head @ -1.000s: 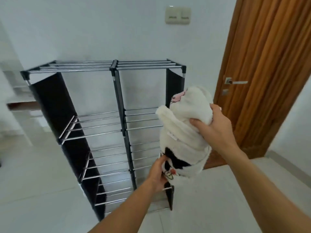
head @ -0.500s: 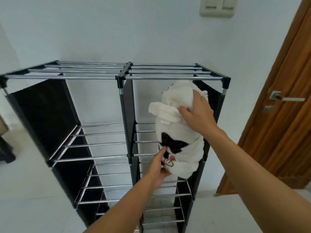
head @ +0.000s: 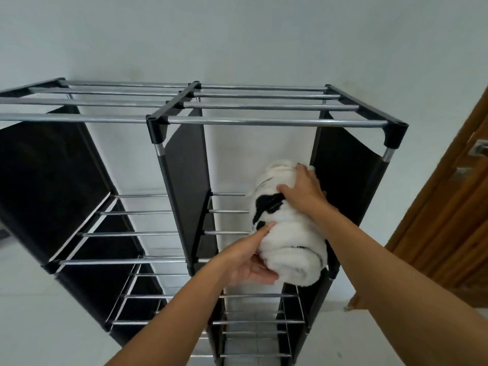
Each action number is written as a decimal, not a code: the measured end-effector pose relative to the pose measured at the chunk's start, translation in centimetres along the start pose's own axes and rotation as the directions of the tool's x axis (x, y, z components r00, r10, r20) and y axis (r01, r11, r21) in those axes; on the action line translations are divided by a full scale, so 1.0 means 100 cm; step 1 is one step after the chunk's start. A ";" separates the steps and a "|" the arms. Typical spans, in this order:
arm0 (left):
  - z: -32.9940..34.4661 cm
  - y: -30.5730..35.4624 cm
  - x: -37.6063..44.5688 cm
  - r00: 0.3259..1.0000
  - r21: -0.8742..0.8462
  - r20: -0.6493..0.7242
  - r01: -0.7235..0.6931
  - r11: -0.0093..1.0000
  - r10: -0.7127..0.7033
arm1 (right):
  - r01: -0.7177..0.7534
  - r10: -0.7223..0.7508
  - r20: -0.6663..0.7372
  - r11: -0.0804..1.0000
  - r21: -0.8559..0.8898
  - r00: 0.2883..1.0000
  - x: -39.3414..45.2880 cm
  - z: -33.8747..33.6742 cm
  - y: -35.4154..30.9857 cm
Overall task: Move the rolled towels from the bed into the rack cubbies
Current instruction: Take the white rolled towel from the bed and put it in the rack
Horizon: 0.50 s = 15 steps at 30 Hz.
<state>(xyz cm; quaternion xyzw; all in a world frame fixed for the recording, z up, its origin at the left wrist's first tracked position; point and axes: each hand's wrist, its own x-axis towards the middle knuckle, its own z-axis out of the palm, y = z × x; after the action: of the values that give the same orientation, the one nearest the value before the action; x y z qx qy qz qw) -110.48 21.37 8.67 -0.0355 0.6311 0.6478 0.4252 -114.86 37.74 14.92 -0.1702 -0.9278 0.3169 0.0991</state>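
Observation:
A white rolled towel (head: pixel 293 247) with black patches lies in the top right cubby of the rack (head: pixel 171 120), resting on its metal shelf bars against the black right side panel. My right hand (head: pixel 303 191) presses on the roll's top far end. My left hand (head: pixel 248 262) grips the near lower end from the left. The rack is a black frame with silver bars, two columns wide. Its other visible cubbies hold nothing.
A white wall stands behind the rack. A brown wooden door (head: pixel 449 233) with a metal handle (head: pixel 479 149) is at the right. Pale floor tiles (head: pixel 39 326) show below the rack.
Both hands have carried the towel forward and down into the top right cubby, turning it from upright to lying on the shelf bars. The view has moved closer to the rack.

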 end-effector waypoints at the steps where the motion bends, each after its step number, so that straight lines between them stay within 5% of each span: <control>1: 0.000 0.002 0.002 1.000 0.015 -0.006 0.007 1.000 -0.007 | -0.037 0.037 0.000 0.999 0.021 0.999 0.003 0.004 0.005; 6: 0.011 0.008 0.006 0.998 -0.062 -0.054 -0.041 0.997 0.037 | -0.219 0.209 0.092 0.969 0.113 0.974 0.015 0.006 0.019; 15: 0.020 0.024 0.009 0.969 -0.110 -0.164 -0.202 0.973 0.182 | -0.067 0.070 -0.005 0.978 0.198 0.998 0.015 -0.001 0.015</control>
<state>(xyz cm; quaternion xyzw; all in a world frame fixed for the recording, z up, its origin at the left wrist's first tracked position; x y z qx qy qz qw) -111.47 23.89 10.49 -0.0506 0.6203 0.7198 0.3076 -115.86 39.52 14.18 -0.1933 -0.8847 0.4096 0.1102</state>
